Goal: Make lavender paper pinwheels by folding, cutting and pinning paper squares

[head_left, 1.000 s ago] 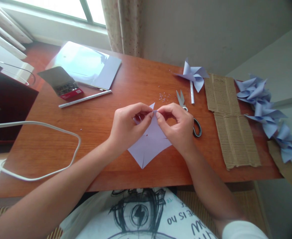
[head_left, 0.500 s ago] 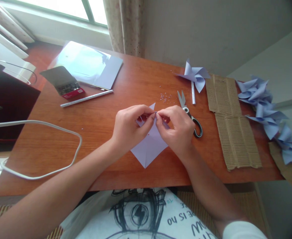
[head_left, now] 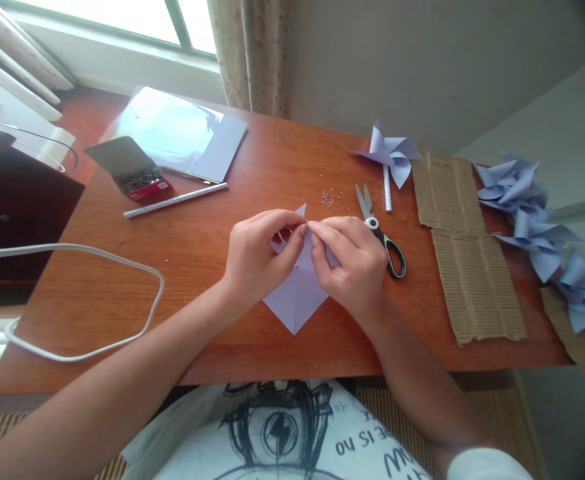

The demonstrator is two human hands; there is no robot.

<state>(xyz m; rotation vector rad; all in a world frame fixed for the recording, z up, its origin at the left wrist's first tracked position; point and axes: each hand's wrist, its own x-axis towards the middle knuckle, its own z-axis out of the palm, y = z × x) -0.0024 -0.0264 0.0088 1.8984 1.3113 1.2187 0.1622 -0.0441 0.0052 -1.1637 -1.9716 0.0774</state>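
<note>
My left hand (head_left: 262, 252) and my right hand (head_left: 353, 261) meet fingertip to fingertip above a lilac paper sheet (head_left: 295, 303). Each has thumb and fingers pinched together, and whatever is between them is too small to make out. The sheet lies on the table with one corner toward me and creases meeting near its middle; a small red spot shows there. My hands cover much of its upper part. Tiny beads (head_left: 331, 197) are scattered beyond my right hand. Scissors (head_left: 385, 243) with black handles lie just right of it, blades partly apart.
A finished paper pinwheel (head_left: 392, 155) on a white stick lies behind the scissors. Corrugated cardboard (head_left: 472, 287) and several more pinwheels (head_left: 515, 183) are at the right. Leftward are an opened box of small metal pieces (head_left: 147, 187), a rolled paper stick (head_left: 175, 201), a plastic-covered paper stack (head_left: 217, 153) and a white cable (head_left: 158, 293).
Both hands' fingertips have shifted slightly left, still pinched together. My right index finger has straightened and the right hand now covers more of the sheet's right side.
</note>
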